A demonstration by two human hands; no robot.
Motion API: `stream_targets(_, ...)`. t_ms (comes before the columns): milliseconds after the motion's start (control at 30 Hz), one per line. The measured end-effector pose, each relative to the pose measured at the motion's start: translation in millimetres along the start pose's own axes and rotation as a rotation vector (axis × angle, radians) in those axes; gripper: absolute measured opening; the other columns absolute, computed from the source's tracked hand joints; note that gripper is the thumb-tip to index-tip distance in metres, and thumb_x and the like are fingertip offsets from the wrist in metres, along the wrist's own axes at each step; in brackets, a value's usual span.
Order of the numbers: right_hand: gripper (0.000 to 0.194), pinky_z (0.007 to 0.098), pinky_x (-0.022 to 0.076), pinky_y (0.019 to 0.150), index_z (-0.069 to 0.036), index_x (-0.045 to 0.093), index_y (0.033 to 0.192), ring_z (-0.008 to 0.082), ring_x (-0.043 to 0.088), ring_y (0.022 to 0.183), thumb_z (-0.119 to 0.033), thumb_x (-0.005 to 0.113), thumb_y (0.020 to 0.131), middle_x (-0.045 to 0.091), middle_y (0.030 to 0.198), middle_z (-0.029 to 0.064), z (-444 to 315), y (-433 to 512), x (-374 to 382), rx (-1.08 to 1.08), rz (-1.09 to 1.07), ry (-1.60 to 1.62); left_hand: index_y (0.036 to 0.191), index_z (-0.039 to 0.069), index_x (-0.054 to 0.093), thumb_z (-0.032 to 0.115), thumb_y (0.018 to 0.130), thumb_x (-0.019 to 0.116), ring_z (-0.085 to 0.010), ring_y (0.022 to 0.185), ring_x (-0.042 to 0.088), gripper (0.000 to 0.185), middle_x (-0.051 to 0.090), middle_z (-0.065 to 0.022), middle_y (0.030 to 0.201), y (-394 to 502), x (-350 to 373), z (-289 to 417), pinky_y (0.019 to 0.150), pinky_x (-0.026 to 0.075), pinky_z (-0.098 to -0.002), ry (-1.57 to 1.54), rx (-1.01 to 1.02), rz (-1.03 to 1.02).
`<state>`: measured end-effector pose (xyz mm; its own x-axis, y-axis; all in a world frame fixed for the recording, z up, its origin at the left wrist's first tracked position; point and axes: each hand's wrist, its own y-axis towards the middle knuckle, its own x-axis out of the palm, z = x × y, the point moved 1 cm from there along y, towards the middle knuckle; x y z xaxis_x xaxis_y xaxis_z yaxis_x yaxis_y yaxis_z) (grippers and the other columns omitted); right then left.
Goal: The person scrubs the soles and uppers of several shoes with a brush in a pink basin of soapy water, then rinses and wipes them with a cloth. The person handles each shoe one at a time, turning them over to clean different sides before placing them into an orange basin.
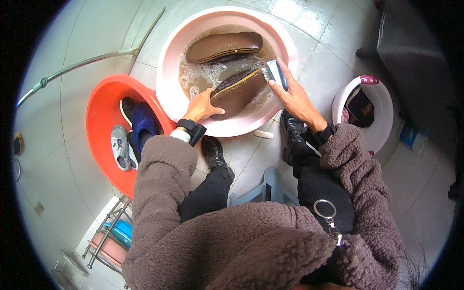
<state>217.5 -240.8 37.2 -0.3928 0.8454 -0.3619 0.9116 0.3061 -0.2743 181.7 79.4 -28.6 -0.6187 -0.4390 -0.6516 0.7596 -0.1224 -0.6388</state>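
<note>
A pink plastic basin [168, 65] of murky, sudsy water stands before me on the floor. My left hand [202, 106] grips the heel or toe end of the nearer brown slipper [241, 96], which lies tilted with its yellowish edge upward. In my right hand [299, 99] is a scrubbing brush [277, 74] with a white and dark blue back. Its pale bristles meet the slipper's upper right end. Farther back, the other brown slipper [224, 46] rests sole up in the water, apart from both hands.
At left, an orange-red basin [98, 145] holds several slippers [121, 146]. A white bucket [384, 108] with dark contents stands right. A small white bar [264, 134] lies by the pink basin. Behind are a blue-grey plastic stool [272, 185] and a metal rack [108, 232]. A squeegee-like pole [87, 61] crosses upper left.
</note>
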Motion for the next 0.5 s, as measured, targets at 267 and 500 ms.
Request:
stream_targets(267,0.079,0.0454,0.0376,0.112,-0.007,0.024,0.158,0.0402,0.048,0.135,-0.047,0.057,0.098,0.046,0.146,0.0303,4,-1,-1,-0.008,0.003,-0.044,0.108,-0.006,0.069,0.022,0.078,0.082,-0.0153,0.093,0.066,0.043,0.072,-0.0111,0.102,-36,-45,-1,0.085,0.052,-0.0281,-0.614,-0.096,0.06)
stream_targets(500,0.072,0.0444,0.0417,0.107,-0.013,0.031,0.156,0.0404,0.054,0.126,-0.046,0.057,0.098,0.054,0.135,0.0296,4,1,1,0.007,-0.004,-0.081,0.132,-0.005,0.057,0.006,0.089,0.068,-0.0196,0.106,0.065,0.046,0.068,-0.0106,0.119,-98,-32,-19,0.095,0.051,-0.0315,-1.397,-0.149,0.212)
